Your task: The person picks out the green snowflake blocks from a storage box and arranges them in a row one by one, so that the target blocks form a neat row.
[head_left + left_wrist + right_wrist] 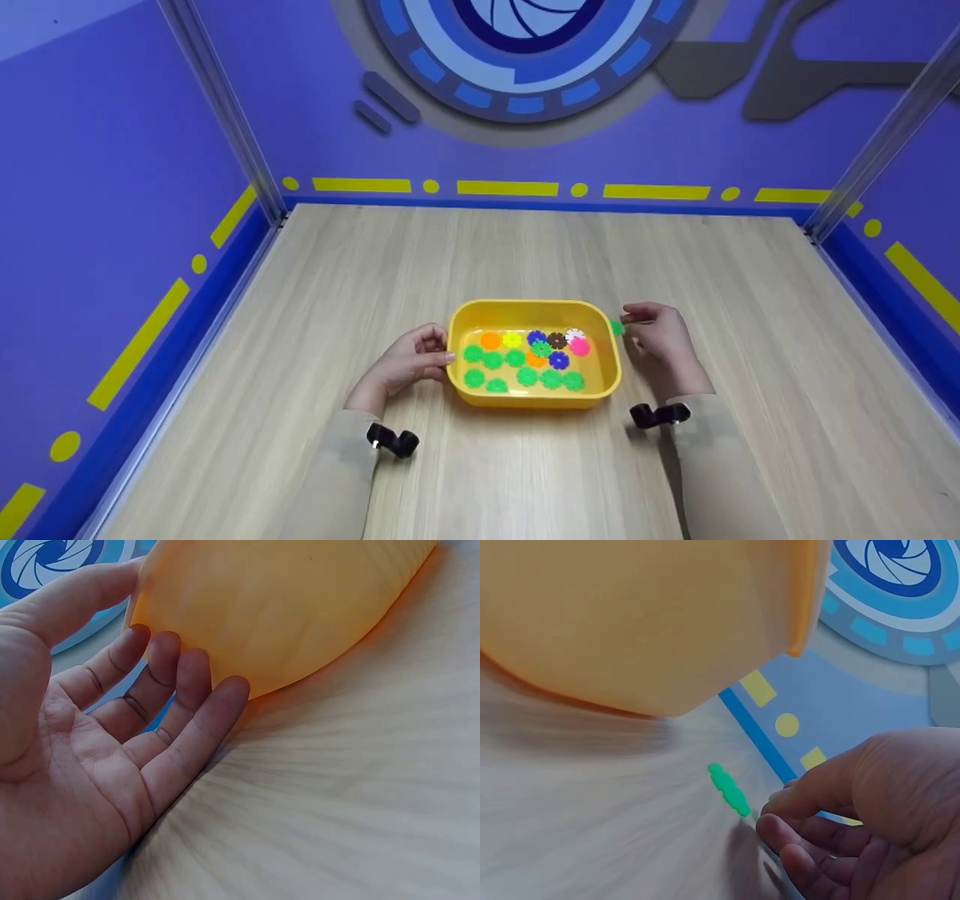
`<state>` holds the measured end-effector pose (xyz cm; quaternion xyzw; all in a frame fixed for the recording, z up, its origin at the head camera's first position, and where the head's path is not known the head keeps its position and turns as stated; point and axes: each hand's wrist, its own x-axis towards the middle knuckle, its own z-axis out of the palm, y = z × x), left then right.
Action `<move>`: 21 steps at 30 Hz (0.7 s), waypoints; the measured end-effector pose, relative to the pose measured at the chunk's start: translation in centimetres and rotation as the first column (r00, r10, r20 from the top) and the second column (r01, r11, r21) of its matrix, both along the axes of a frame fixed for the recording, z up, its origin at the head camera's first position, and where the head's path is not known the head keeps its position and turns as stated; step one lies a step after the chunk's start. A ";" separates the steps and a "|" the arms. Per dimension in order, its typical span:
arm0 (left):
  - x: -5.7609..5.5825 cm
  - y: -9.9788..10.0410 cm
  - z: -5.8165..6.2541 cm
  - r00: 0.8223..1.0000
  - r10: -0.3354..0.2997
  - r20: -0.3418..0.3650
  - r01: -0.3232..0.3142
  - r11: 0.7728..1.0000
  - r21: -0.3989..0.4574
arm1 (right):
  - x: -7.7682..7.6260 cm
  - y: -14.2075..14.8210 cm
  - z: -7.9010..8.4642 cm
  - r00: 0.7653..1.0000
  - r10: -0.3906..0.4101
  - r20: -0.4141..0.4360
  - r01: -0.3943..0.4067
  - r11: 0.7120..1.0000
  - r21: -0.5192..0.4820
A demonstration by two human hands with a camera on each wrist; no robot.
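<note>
A yellow plastic tub (536, 401) stands on the wooden table, holding several small notched flower-shaped discs. My left hand (405, 364) grips its left end, thumb on the rim and fingertips (229, 694) against the outer wall. Just beyond the tub's right end is my right hand (661, 334). Its thumb and forefinger tips pinch the edge of a green flower-shaped disc (729, 790). That disc appears nearly edge-on in the right wrist view, outside the tub. Inside the tub, green discs (527, 376) lie mostly at the front and left, with a pink disc (580, 346) near the right.
Orange (490, 340), yellow (511, 340), blue, brown and white discs lie along the tub's back part. The wooden table (360, 255) runs back to a purple panel wall (300, 135) with yellow marks. Metal posts (225, 97) stand at the back corners.
</note>
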<state>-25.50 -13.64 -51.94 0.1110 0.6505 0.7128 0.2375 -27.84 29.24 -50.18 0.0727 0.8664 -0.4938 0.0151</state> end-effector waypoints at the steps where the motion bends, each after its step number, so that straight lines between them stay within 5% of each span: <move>1: 0.0 0.0 0.0 1.000 0.000 0.001 0.000 1.000 0.001 | 0.0 0.0 0.1 1.000 -0.005 0.008 0.005 1.000 -0.013; 8: -0.1 0.0 0.0 1.000 0.000 -0.001 0.000 1.000 0.006 | 0.2 -0.4 1.3 0.999 -0.026 0.033 0.028 0.998 -0.058; 21: -0.1 0.0 0.0 1.000 -0.017 -0.001 0.017 1.000 0.016 | 1.2 -1.6 4.5 0.997 0.020 -0.073 -0.017 0.998 0.052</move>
